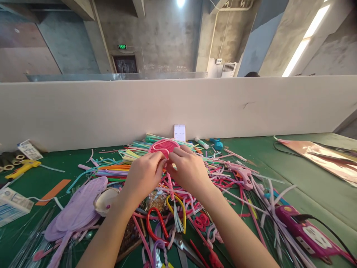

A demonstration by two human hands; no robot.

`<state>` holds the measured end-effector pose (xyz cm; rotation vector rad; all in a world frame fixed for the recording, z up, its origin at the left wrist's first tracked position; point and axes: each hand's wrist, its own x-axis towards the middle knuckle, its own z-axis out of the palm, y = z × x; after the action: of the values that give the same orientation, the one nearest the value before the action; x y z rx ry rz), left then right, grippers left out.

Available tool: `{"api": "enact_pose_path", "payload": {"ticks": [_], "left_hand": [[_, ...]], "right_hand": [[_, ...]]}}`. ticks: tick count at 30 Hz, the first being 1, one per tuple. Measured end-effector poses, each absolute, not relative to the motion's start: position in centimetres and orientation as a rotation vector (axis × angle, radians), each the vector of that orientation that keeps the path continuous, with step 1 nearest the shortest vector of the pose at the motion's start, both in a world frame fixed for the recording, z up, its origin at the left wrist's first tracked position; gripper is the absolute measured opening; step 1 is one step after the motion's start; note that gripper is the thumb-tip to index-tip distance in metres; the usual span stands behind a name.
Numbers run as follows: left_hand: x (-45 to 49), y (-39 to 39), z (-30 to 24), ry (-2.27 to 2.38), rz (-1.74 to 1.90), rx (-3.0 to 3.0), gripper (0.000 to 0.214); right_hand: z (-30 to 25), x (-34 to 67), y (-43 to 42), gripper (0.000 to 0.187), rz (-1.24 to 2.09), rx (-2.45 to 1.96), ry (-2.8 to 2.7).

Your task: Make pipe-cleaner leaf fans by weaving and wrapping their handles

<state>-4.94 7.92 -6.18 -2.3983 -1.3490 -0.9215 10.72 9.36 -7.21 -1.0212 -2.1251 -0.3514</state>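
Observation:
My left hand (145, 173) and my right hand (188, 167) meet at the middle of the green table (306, 178), fingers pinched together. Both grip a small pink round fan (164, 146) made of fuzzy pipe cleaner, held up above the pile. Its twisted pink handle (169, 182) hangs down between my wrists, with a pale tassel (177, 217) at the bottom. Under my hands lies a heap of coloured pipe cleaners (117, 165).
A white partition (111, 108) runs across behind the table. A purple fuzzy shape (78, 210) and shell lie left, a yellow glue gun (23, 168) far left, a purple power strip (304, 232) right, scissors (182, 247) near me, a small white timer (179, 133) at the wall.

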Motion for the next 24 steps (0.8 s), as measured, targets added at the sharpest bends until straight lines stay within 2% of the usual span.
{"api": "enact_pose_path", "payload": {"ticks": [2, 4, 6, 9, 12, 24], "left_hand": [[-5.0, 8.1, -6.1, -1.355, -0.934, -2.380, 0.015], [-5.3, 8.2, -6.0, -1.345, -0.998, -2.370, 0.014], [-5.6, 8.1, -5.6, -1.328, -1.105, -2.381, 0.013], [-5.9, 7.8, -4.9, -1.306, -1.300, -2.434, 0.014], [-5.8, 7.4, -4.4, -1.245, -1.480, -2.456, 0.013], [-5.7, 7.2, -4.6, -1.027, -1.577, -2.533, 0.008]], "right_hand": [[-7.3, 10.4, 9.4, 0.016, -0.316, -1.036, -2.089], [-7.1, 10.5, 9.5, 0.016, -0.081, -1.074, -2.028], [-6.6, 10.9, 9.6, 0.016, 0.353, -1.082, -1.928], [-6.0, 11.9, 9.8, 0.030, 1.105, -0.983, -1.699], [-5.9, 12.4, 10.0, 0.043, 1.571, -0.839, -1.473], [-6.4, 12.5, 10.4, 0.037, 2.005, -0.498, -1.311]]}}
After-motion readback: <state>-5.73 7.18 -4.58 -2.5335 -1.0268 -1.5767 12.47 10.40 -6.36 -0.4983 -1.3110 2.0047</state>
